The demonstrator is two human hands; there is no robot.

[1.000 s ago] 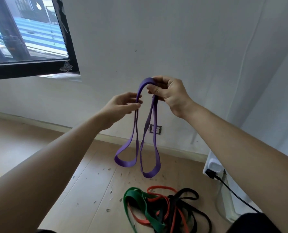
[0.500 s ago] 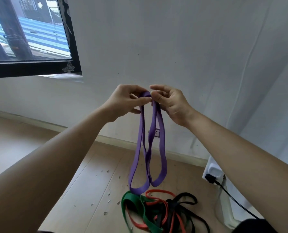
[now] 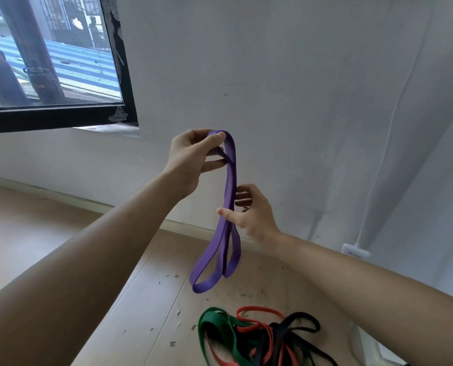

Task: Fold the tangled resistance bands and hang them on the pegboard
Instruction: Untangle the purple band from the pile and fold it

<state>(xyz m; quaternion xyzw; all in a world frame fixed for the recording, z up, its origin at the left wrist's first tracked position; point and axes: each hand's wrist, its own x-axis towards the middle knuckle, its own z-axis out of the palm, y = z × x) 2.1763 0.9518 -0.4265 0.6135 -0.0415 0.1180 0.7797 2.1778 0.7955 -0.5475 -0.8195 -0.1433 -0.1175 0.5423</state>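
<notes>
1. Two hands hold the purple band (image 3: 230, 180) in the air before the white wall (image 3: 299, 75): the left hand (image 3: 193, 157) pinches its folded top, and the right hand (image 3: 251, 212) curls round its middle.
2. Doubled, it hangs upright with its loops down.
3. Below it, a green band (image 3: 214, 326), a red band (image 3: 259, 310) and a black band (image 3: 304, 323) lie tangled at the floor's (image 3: 140, 286) near edge.

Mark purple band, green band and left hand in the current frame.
purple band (image 3: 230, 186): head view, straight strand below the top fold.
green band (image 3: 213, 313): head view, top arc of its loop.
left hand (image 3: 191, 157): head view, middle of the hand.
</notes>
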